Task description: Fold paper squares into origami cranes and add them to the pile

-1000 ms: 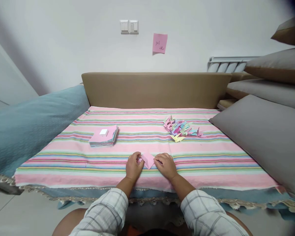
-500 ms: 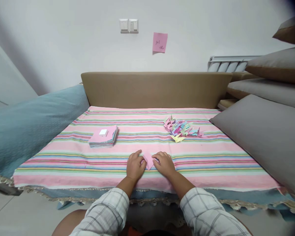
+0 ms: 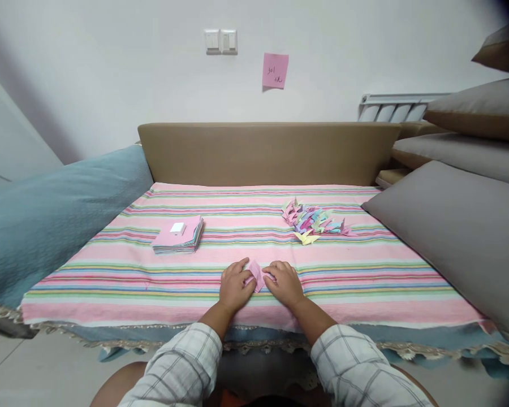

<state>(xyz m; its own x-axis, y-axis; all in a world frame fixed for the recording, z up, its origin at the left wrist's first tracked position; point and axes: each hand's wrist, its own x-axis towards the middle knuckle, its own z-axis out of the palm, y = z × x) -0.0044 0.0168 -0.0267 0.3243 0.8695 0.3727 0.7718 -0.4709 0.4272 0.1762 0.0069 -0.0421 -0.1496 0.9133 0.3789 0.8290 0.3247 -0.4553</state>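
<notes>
A small pink sheet of folded paper (image 3: 257,275), roughly diamond-shaped, lies on the striped cloth between my hands. My left hand (image 3: 236,284) has its thumb and fingers on the paper's left edge, partly covering it. On the opposite side, the fingertips and thumb of my right hand (image 3: 284,282) pinch the right corner. Farther off to the right lies a heap of folded paper cranes (image 3: 311,221) in pink, yellow, blue and purple. To the left sits a stack of square coloured paper (image 3: 178,236), pink on top, with a small white block (image 3: 177,228) resting on it.
The striped cloth (image 3: 123,260) covers the seat in front of me. A brown backrest (image 3: 267,154) runs along the wall. Grey cushions (image 3: 458,226) pile up at the right, and a blue-covered armrest (image 3: 68,209) bounds the left. A pink note (image 3: 275,70) hangs above.
My left thumb and fingers have shifted slightly right over the paper's left side. My right hand stays at the right corner. The view has tilted very slightly.
</notes>
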